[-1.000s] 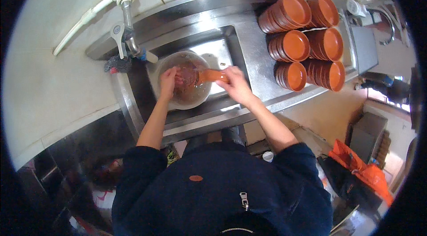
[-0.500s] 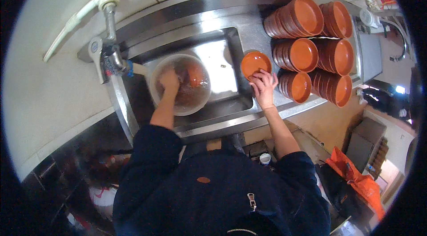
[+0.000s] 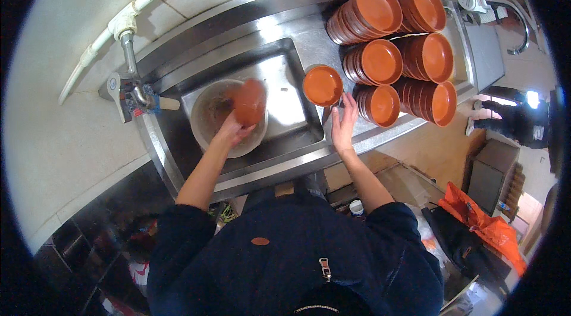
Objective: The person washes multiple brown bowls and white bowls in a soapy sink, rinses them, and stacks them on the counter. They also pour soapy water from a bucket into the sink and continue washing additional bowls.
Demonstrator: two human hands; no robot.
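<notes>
My left hand (image 3: 233, 131) is closed on the edge of a terracotta dish (image 3: 249, 103), lifted over a round whitish tub (image 3: 197, 121). Motion blurs this dish. Water and something reddish show in the tub, which stands in the steel sink (image 3: 284, 108). Beyond the sink's right edge, another shallow terracotta dish (image 3: 323, 85) lies face up on the steel counter. My right hand (image 3: 343, 128) is open beside it, fingers stretched and thumb apart, with nothing held. Whether a fingertip touches that dish I cannot tell.
Several stacks of terracotta dishes (image 3: 381, 62) lean in rows on the counter to the right. A tap (image 3: 140, 97) hangs at the sink's left corner, below a white wall pipe (image 3: 123, 22). Farther right stands a curved faucet (image 3: 523, 36). An orange bag (image 3: 479, 221) lies lower right.
My left hand has come up out of the tub with a terracotta dish. My right hand has drawn back from the dish on the counter, its fingers straightened. The whole view has shifted slightly.
</notes>
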